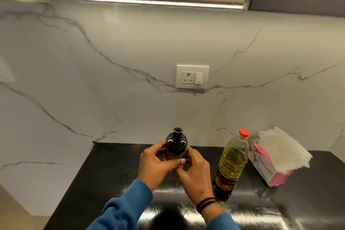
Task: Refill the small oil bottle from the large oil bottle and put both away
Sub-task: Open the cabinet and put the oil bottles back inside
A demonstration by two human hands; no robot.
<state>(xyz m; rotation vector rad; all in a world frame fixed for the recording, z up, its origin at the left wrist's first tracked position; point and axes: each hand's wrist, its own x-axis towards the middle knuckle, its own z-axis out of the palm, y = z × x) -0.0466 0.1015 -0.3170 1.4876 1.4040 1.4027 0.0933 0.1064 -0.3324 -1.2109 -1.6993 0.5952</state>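
The small oil bottle (pixel 175 149) stands upright on the dark countertop (pixel 115 170), near the middle of the scene and toward the far edge by the marble wall (pixel 130 52), its glossy black pump cap (pixel 176 141) seated on top. Both hands are wrapped around it: the left hand (pixel 158 164) curls round its left side with the thumb laid across the front, and the right hand (pixel 194 170) curls round its right side, fingers partly hidden behind the glass. Just to the right, apart from the hands, the large oil bottle (pixel 231 162) stands upright with its red cap (pixel 244 132) on and yellow oil showing through most of its height. Farther right lies a pink tissue box (pixel 268 166) with white tissue (pixel 281 147) fanned out of it, and a white socket (pixel 192 76) sits on the wall above. Judging by both caps being in place, the work looks to be at the opening stage, with no pouring begun. The next move likely calls for one hand to steady the glass body while the other twists the black pump cap free, then the red cap must come off before any pour.
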